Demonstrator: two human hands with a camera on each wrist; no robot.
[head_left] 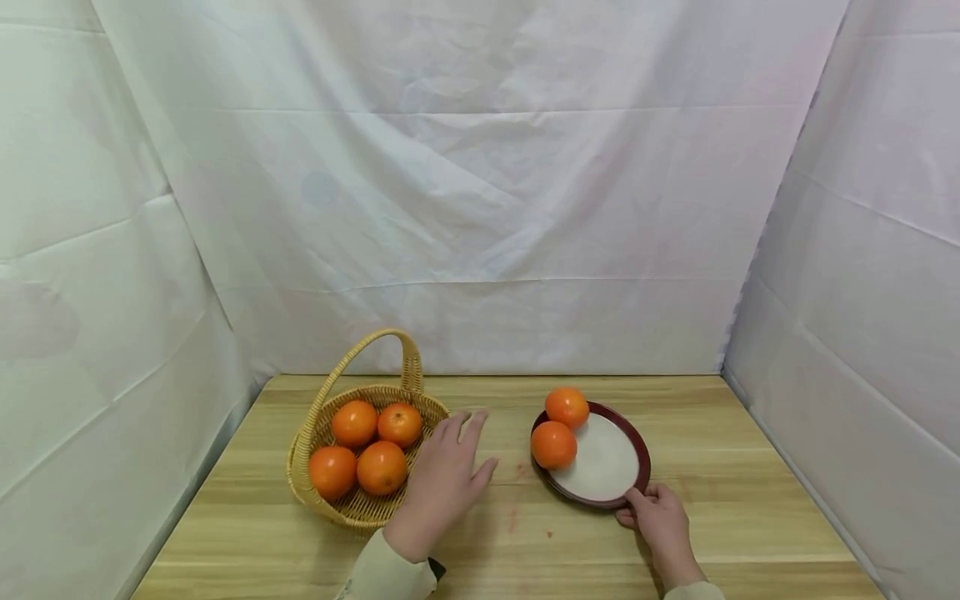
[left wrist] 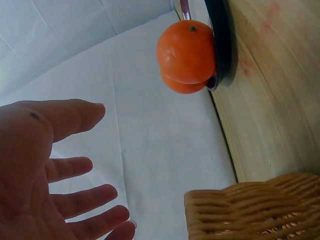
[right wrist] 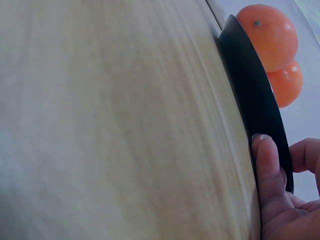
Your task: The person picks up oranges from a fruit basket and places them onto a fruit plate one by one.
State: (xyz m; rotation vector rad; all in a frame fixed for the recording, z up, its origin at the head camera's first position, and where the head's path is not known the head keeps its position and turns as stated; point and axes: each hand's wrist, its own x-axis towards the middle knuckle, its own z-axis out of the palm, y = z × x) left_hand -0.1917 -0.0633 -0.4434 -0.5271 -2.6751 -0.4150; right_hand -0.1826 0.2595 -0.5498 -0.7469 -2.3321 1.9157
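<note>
My left hand (head_left: 444, 468) hovers by the right rim of a wicker basket (head_left: 366, 523), fingers spread and nothing held. Several oranges (head_left: 382, 468) lie inside the basket, which has a tall arched handle. In the left wrist view the palm and loosely extended fingers show, with the basket's woven edge (left wrist: 250, 207) at the lower right. My right hand (head_left: 662, 525) pinches the near right rim of a round plate (head_left: 603, 458), white inside with a dark red rim. Two oranges (head_left: 553, 445) rest at the plate's left side. The right wrist view shows thumb and fingers around the plate's dark edge (right wrist: 255, 92).
A wooden table (head_left: 517, 558) carries the basket on the left and the plate on the right. White cloth (head_left: 480, 208) hangs behind and along both sides of it. Small reddish marks dot the wood between the two.
</note>
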